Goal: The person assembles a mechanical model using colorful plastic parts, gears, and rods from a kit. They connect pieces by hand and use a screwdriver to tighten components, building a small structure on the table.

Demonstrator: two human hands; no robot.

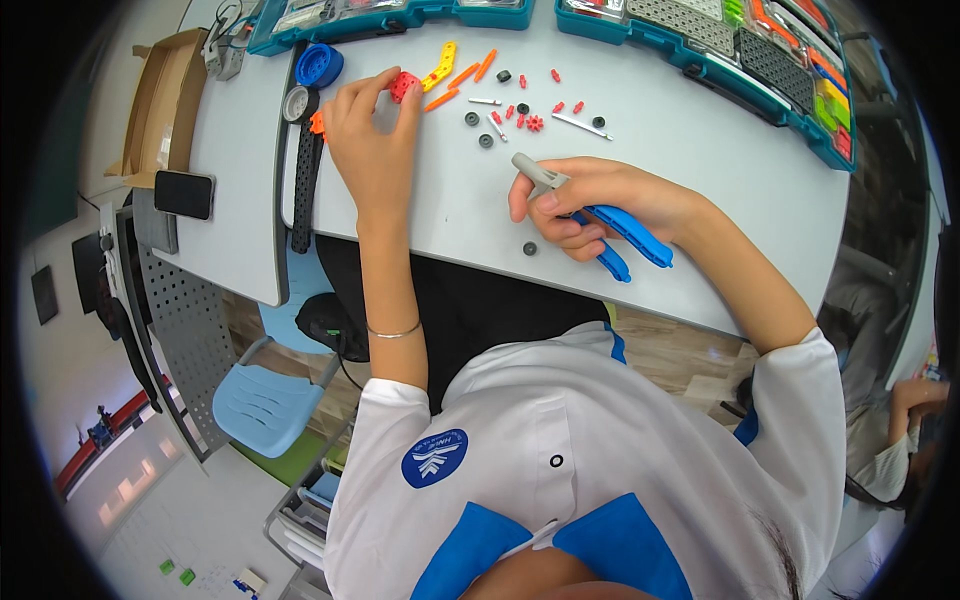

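My left hand [372, 135] is at the upper left of the white table, its thumb and forefinger closed on a small red building piece with holes [404, 86]. Just beyond it lies a bent yellow beam [441, 68], next to several orange rods [464, 77]. In my right hand [580, 200] is a plastic plier-like tool [628, 236] with blue handles and a grey tip that points up and left. Small red connectors [556, 75], grey axles [580, 126], black bushings [486, 141] and a red gear [535, 124] lie scattered between the hands.
Teal cases of building parts [700, 50] line the far edge. At left are a blue wheel rim [319, 65], a grey wheel [299, 104] and a black strip with holes [305, 190]. A phone [184, 195] and a cardboard box [165, 105] rest on the neighbouring table.
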